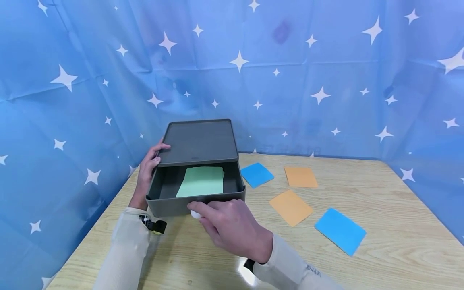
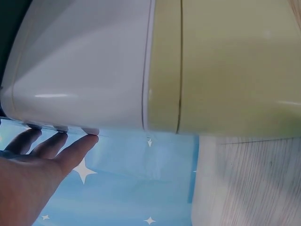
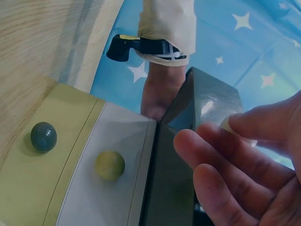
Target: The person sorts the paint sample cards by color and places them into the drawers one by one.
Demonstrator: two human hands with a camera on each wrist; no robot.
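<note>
Two hands are on the grey box [image 1: 198, 161] at the left of the wooden surface [image 1: 362, 257]. Its drawer [image 1: 195, 199] stands pulled out, and a green card [image 1: 201, 182] lies flat inside. Left hand [image 1: 148, 167] braces the box's left side, fingers [image 2: 70, 150] straight and slightly spread against it. Right hand [image 1: 232, 229] is at the drawer front, fingers curled over a small white knob [image 1: 195, 214]; whether they actually pinch it I can't tell, since the hand covers most of it, and the right wrist view shows those fingers loosely together.

My read: the drawer step is in hand, either being drawn open or about to be pushed shut with the card inside. Next move calls for a straight push or pull on the knob while the left hand keeps the box from sliding.

Four more cards lie well apart to the right: two blue [image 1: 256, 174] [image 1: 340, 230], two orange [image 1: 301, 177] [image 1: 291, 207]. The wrist views mostly show blurred reflections on the box's walls.
</note>
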